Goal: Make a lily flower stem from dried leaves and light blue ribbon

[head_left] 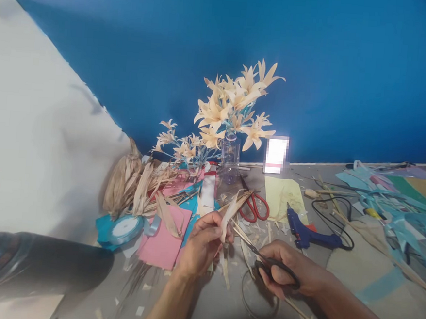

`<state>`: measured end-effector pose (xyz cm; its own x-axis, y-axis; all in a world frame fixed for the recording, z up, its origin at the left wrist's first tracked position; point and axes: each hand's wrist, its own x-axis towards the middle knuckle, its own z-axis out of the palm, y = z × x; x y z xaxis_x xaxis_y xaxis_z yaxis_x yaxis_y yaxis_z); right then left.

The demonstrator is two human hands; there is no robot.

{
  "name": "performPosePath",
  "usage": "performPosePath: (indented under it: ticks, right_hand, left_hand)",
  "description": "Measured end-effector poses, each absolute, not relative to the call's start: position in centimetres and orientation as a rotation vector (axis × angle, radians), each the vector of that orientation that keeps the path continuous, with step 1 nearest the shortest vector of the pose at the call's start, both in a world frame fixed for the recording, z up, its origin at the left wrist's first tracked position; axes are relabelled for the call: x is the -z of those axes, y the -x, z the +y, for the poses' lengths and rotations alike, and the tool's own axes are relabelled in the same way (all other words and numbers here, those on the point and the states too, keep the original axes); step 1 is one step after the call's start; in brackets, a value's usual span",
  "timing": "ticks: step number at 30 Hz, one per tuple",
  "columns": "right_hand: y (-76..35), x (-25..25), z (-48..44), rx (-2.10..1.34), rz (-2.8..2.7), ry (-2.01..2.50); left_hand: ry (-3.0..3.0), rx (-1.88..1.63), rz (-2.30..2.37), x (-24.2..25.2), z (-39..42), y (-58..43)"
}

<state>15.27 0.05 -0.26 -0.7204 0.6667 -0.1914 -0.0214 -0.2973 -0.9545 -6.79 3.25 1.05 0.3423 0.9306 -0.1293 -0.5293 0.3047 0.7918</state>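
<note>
My left hand (203, 241) pinches a pale strip of dried husk (233, 212) near the middle of the view. To its right, my right hand (285, 269) grips black-handled scissors (277, 271), their blades pointing up and left toward the husk. The blade tips lie close beside the fingers of my left hand; whether they touch the husk is unclear. Beyond both hands, red-handled scissors (254, 206) rest on the table. Husk scraps and thin strips lie under and around the hands.
Pale flowers (235, 93) stand in a clear vase (230, 158) against the blue wall. Left are a husk bundle (124, 182), a ribbon roll (125, 230) and pink paper (161, 246). Right are yellow paper (282, 191), a blue glue gun (311, 235) and tangled blue strips (401, 226). A dark cylinder (41, 269) juts in lower left.
</note>
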Motion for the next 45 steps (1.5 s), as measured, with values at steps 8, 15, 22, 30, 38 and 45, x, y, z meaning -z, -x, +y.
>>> performPosePath:
  ticks: [8,15,22,30,38,45]
  right_hand:
    - [-15.3,0.0,0.2,-2.058,-1.552,0.796]
    - [-15.4,0.3,0.1,-2.113,-1.533,0.81]
    - [-15.3,0.7,0.1,-2.14,-1.513,0.859]
    - [-15.4,1.1,-0.1,-2.088,-1.503,0.937]
    - [-15.1,1.4,-0.1,-1.967,-1.474,1.034]
    - [-14.0,1.4,-0.2,-1.846,-1.374,1.286]
  left_hand:
    - [-0.761,-0.946,0.499,-0.8,3.3,6.9]
    - [-0.689,-0.722,0.325,-0.6,3.4,7.1]
    - [-0.615,-0.661,0.317,0.1,3.8,7.5]
    - [-0.62,-0.731,0.3,-0.3,3.8,7.4]
    - [-0.703,-0.945,0.433,-0.3,3.6,7.4]
    - [-0.809,-1.18,0.691,-0.5,2.5,6.2]
